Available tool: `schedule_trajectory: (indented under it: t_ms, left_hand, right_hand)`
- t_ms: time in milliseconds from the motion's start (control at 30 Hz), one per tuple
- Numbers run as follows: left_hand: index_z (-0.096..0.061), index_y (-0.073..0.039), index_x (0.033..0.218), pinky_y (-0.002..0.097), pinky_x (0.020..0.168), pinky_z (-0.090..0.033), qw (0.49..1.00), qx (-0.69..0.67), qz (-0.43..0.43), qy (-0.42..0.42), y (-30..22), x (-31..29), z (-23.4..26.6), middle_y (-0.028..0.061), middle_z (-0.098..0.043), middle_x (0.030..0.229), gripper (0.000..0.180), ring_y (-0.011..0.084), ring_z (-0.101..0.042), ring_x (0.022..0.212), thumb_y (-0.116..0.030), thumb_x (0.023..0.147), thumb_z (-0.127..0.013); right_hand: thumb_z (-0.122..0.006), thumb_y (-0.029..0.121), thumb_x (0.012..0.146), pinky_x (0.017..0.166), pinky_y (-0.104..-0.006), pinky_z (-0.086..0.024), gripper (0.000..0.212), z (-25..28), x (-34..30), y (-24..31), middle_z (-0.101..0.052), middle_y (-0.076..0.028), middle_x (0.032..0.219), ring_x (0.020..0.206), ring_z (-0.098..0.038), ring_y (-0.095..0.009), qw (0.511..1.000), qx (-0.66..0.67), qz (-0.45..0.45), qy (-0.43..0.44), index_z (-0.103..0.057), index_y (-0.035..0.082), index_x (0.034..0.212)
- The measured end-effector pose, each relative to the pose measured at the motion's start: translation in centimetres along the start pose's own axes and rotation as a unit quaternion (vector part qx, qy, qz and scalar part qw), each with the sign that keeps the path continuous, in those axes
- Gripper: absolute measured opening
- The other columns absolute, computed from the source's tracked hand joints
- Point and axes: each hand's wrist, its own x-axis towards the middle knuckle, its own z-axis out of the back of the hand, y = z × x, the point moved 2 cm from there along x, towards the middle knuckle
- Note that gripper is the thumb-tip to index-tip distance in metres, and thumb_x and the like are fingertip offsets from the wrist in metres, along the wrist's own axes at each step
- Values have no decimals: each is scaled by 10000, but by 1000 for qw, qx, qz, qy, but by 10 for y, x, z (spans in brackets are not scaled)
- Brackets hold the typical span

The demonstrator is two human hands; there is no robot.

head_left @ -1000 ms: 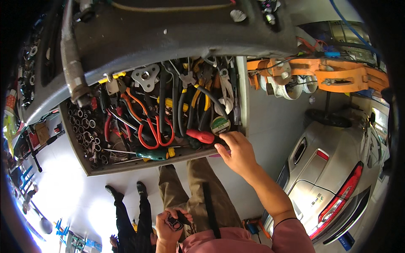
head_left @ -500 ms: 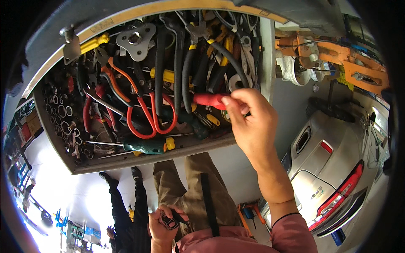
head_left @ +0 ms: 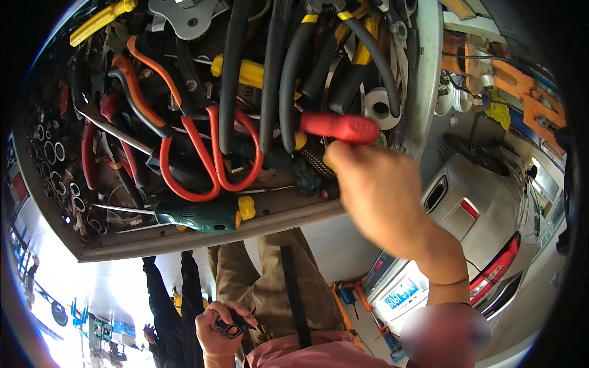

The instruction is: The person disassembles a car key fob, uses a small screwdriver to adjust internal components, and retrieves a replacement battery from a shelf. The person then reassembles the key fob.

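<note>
My right hand (head_left: 383, 196) reaches into an open tool drawer at its near right side. Its curled fingers are turned down and mostly hidden beneath the slightly blurred back of the hand. Just beyond the knuckles lies a red tool handle (head_left: 338, 127). Beside the fingertips is a black textured handle with yellow ends (head_left: 319, 161). Low in front of my body, my left hand (head_left: 218, 334) is closed around a small dark object with shiny metal edges (head_left: 228, 325); its kind is unclear.
The drawer (head_left: 288, 224) holds red-handled scissors (head_left: 215, 161), pliers with orange and black grips (head_left: 138, 98), a green screwdriver (head_left: 196, 213) and several sockets (head_left: 59, 151). A silver car (head_left: 478, 208) stands at right. Another person's dark-clad legs (head_left: 175, 294) show lower left.
The red handle, pinched by my right hand earlier, now lies beyond my knuckles. That hand has turned downward, and the view has come closer to the drawer. My left hand keeps its grip.
</note>
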Motion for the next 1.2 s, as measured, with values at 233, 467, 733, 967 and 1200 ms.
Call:
schedule_trajectory:
  t_ms: [233,467,733,967,1200]
  left_hand:
    - [-520,24,745,507,745,-555,997,-19,52,49,11,10,6,293,-621,915,416,443,-654,766,-344,900,-405]
    - [-540,34,781,499,809,-552,994,-26,58,91,15,3,4,298,-610,991,406,439,-662,847,-322,920,-403]
    - [-556,40,765,502,796,-537,992,-50,36,111,-2,-5,11,303,-612,978,420,453,-653,838,-327,903,-405]
    - [-512,24,703,508,657,-554,999,-19,12,35,-13,-7,20,277,-617,857,402,423,-647,699,-315,901,-424]
    - [-524,30,703,514,714,-545,998,-39,13,39,-15,-4,12,289,-621,874,421,446,-649,721,-342,875,-425]
  right_hand:
    - [-637,64,747,559,-351,-537,189,-22,-6,39,-611,-111,844,689,-637,-256,965,148,217,18,-619,-13,920]
    - [-605,98,731,591,-332,-537,156,-34,5,62,-641,-164,803,703,-638,-248,986,117,101,62,-631,-19,830]
    - [-580,59,775,700,-367,-529,92,9,5,39,-589,-122,806,846,-627,-274,943,152,249,161,-577,-17,825]
    - [-575,-75,720,713,-381,-515,228,17,-10,16,-619,-103,856,837,-616,-291,957,185,159,156,-617,2,930]
    - [-650,-86,710,706,-365,-535,206,11,-23,0,-633,-89,888,813,-624,-281,939,270,186,103,-621,6,892]
